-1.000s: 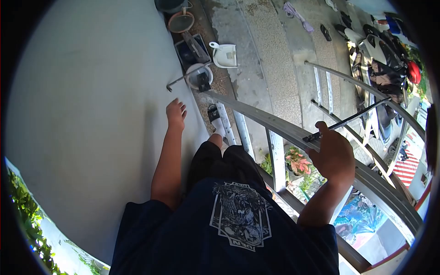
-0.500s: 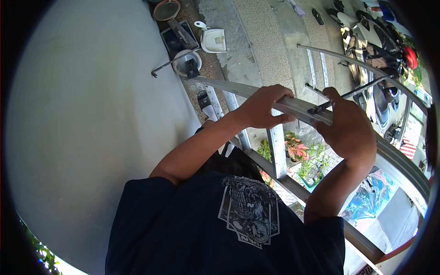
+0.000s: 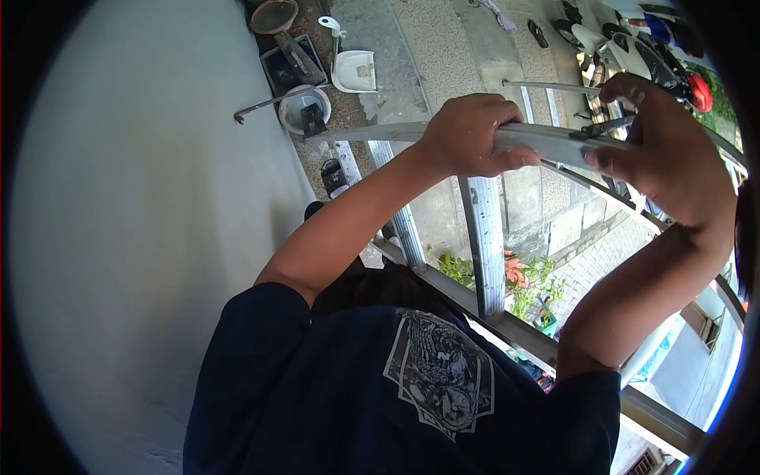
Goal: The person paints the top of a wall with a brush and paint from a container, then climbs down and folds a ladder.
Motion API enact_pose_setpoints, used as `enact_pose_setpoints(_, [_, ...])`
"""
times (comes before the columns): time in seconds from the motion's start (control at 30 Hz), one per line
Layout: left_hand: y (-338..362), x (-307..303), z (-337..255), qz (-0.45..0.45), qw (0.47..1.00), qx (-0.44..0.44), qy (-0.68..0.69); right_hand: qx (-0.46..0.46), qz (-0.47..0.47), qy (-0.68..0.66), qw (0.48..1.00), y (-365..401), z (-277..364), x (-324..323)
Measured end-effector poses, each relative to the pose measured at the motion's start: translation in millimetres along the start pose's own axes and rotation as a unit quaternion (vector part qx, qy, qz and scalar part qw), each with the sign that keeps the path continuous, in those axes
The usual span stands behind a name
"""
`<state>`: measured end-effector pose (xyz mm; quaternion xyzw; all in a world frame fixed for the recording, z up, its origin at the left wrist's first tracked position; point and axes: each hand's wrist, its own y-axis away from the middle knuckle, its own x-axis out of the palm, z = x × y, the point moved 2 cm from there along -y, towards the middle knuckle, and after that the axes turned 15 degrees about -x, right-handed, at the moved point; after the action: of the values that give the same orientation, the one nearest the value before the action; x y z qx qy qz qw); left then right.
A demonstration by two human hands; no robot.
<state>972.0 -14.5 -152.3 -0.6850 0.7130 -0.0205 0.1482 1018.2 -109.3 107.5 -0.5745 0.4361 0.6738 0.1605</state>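
An aluminium stepladder (image 3: 487, 237) with paint-spotted steps stretches across the view in front of my body. My left hand (image 3: 479, 134) is closed around its near side rail, with the thumb below and the fingers over the top. Farther right along that rail is my right hand (image 3: 673, 150), its thumb against the rail and its fingers curled over the upper side. A dark spreader brace (image 3: 608, 127) meets the rail beside my right hand and is partly hidden by it. The rail's far right part is hidden behind my right hand and forearm.
A pale wall (image 3: 158, 206) fills the left side. Near the ladder's feet are a bucket (image 3: 305, 109), a white dustpan (image 3: 354, 71) and a dark tray (image 3: 293, 63). Potted plants (image 3: 522, 277) grow beyond the steps. Parked motorbikes (image 3: 633, 51) stand at upper right.
Both hands and the rail have moved up in the view, my right hand also farther right. The ladder has shifted against the ground, and the spreader brace looks shorter behind my right hand.
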Motion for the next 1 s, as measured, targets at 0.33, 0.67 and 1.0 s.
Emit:
enact_pose_setpoints(0.33, [15.3, 14.0, -10.7, -0.119, 0.991, -0.047, -0.045, 0.012, 0.046, -0.061, 0.997, -26.9, 14.7, -19.0])
enact_pose_setpoints(0.67, [21.7, 22.9, 1.3, -0.201, 0.961, -0.17, -0.083, -0.374, -0.338, -0.561, 0.657, 100.7, 180.1, 132.1])
enact_pose_setpoints(1.0, [123.8, 81.9, -120.6, -0.18, 0.958, -0.216, -0.057, -0.46, 0.054, -0.739, 0.489, 362.5, -61.1, 415.3])
